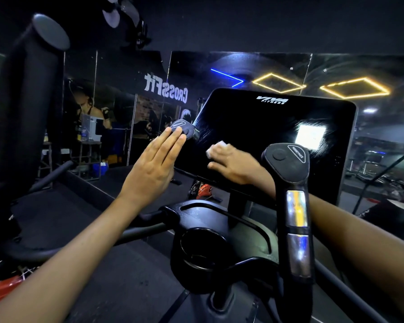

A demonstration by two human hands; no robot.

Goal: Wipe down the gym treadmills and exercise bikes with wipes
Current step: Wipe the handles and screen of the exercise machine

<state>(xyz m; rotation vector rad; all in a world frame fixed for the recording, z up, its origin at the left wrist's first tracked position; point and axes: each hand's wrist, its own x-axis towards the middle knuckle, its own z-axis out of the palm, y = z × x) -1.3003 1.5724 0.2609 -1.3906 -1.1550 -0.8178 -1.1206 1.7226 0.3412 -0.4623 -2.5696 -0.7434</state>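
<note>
Straight ahead, the mirror wall [289, 66] fills the upper frame, its reflections dim and hard to read apart from reversed lettering. At upper left a big dark padded post [26, 101] looms, cut off by the frame edge. Centre right stands the bike's black screen [266, 127], glossy, with a bright glare patch on its right side. Below it, the console's cup holder [203, 245] sits in shadow, and the right resistance handle [292, 183] rises in front of my right forearm, hiding part of it. My left hand [152, 164] is flat, fingers straight together, fingertips touching the smaller left resistance handle [182, 128] at the screen's left edge. My right hand [233, 165] presses a white wipe [217, 148] against the lower left of the screen; the wipe is blurred and mostly hidden under my curled fingers, only its upper edge showing.
</note>
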